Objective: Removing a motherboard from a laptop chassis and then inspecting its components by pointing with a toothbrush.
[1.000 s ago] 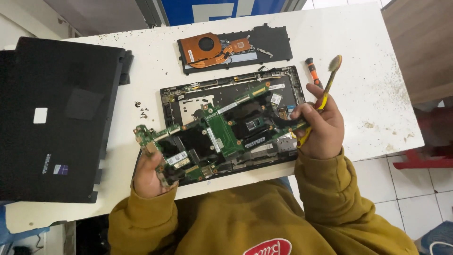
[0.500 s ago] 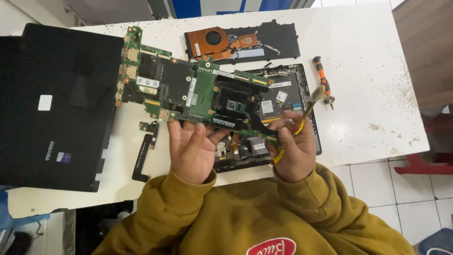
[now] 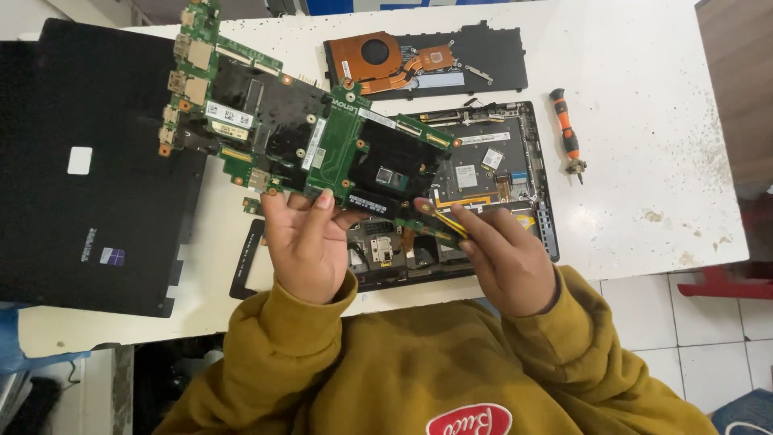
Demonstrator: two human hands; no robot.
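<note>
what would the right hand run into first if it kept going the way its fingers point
The right hand points up and to the left, its fingers gripping a yellow-handled tool. Going straight on, it would probably meet the lifted green motherboard first, at its lower right edge near the dark chip area; depth is unclear.

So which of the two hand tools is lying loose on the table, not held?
The orange-and-black screwdriver, lying alone on the white table right of the open laptop base. The other, a yellow-handled tool, is in the right hand against the green motherboard.
</note>
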